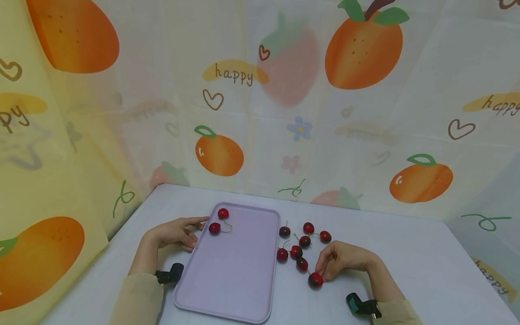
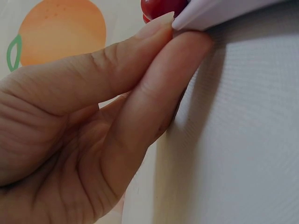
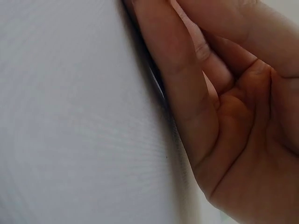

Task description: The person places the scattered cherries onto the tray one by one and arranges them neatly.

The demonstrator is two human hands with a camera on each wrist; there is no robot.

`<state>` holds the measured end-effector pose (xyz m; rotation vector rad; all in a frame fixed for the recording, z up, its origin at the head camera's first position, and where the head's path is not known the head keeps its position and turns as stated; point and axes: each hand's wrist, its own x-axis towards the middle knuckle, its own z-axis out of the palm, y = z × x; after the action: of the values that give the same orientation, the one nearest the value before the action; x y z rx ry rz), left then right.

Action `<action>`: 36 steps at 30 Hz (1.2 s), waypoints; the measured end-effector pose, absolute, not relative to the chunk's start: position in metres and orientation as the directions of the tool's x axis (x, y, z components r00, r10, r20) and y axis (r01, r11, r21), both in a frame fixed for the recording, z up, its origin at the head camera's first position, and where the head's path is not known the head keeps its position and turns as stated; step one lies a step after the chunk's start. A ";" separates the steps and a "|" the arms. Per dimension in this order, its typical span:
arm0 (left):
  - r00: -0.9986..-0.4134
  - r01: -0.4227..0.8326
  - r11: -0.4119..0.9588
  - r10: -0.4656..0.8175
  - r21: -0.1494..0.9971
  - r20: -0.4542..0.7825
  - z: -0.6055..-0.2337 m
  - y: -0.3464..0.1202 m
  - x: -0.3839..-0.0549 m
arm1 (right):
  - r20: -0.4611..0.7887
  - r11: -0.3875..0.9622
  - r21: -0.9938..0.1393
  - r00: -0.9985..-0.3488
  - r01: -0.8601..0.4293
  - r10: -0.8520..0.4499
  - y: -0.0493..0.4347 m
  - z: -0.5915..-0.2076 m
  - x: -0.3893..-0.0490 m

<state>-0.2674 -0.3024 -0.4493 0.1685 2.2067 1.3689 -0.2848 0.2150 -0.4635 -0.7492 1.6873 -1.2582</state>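
A person's left hand (image 1: 174,232) pinched the left rim of a lilac tray (image 1: 227,280); two cherries (image 1: 215,229) lay in its far left part. Right of the tray, the right hand (image 1: 345,261) pinched a red cherry (image 1: 315,280), nearer than seven loose cherries (image 1: 296,252) on the white table (image 1: 414,253).

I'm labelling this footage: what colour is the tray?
The tray is pale lilac, best seen in the head view.

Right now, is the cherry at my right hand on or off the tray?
Off: in the head view, the cherry is at your right hand, outside the tray's rim.
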 end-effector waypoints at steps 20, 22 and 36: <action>-0.852 -0.170 0.479 0.369 0.861 -0.373 -0.448 -0.302 -0.267 | -0.215 0.286 -0.957 -0.526 -0.055 -0.823 0.213 -0.464 -0.285; -0.851 -0.170 0.478 0.370 0.862 -0.372 -0.448 -0.302 -0.267 | -0.208 0.283 -0.957 -0.539 -0.061 -0.816 0.212 -0.462 -0.285; -0.852 -0.168 0.473 0.372 0.865 -0.369 -0.448 -0.302 -0.267 | -0.206 0.352 -0.928 -0.623 -0.119 -0.755 0.200 -0.444 -0.278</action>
<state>-0.2666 -0.3020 -0.4482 0.1683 2.2057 1.3768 -0.2784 0.2004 -0.4445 -0.7581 1.9823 -1.2860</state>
